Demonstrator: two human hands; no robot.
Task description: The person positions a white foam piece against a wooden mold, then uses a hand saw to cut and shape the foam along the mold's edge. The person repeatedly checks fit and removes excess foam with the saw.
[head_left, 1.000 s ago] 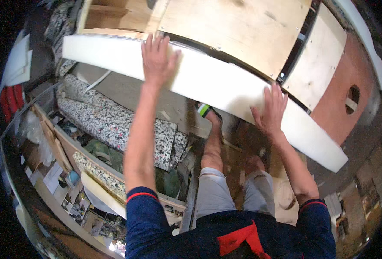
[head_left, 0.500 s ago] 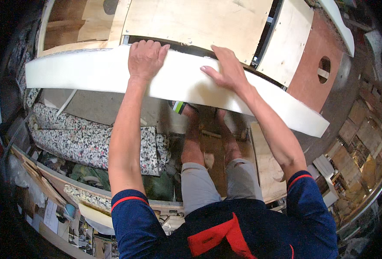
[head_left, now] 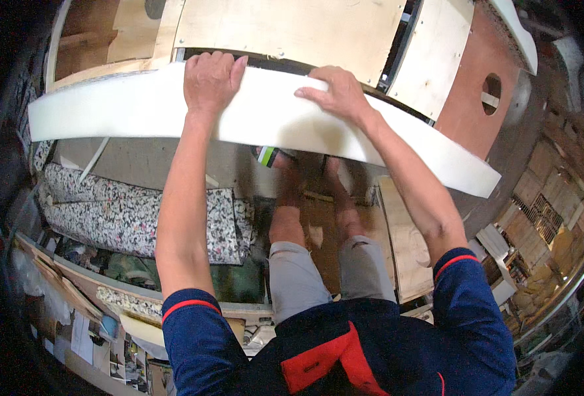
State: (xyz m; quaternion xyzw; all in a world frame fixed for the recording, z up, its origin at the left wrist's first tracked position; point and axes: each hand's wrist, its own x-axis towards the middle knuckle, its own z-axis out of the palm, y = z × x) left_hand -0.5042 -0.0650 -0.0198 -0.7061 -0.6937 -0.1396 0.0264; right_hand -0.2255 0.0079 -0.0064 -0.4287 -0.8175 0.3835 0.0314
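Observation:
A long strip of white foam (head_left: 140, 109) runs across the front edge of a wooden frame (head_left: 292, 26) with plywood panels. It bends slightly and droops at the right end. Over its upper edge my left hand (head_left: 211, 82) is closed, fingers curled behind the foam and partly hidden. My right hand (head_left: 338, 92) grips the same edge farther right, its thumb lying on the front face and its fingertips hidden behind. Between foam and frame there is a dark gap by my left hand.
Speckled foam slabs (head_left: 127, 218) lie at the lower left. A plywood board (head_left: 404, 244) stands right of my legs. A reddish-brown panel with an oval hole (head_left: 480, 109) forms the frame's right end. Another white foam piece (head_left: 519, 33) is beyond it.
My right hand's fingers, straighter before, have curled over the foam's upper edge. My left hand keeps its hold. The whole scene has shifted a little up and left in view.

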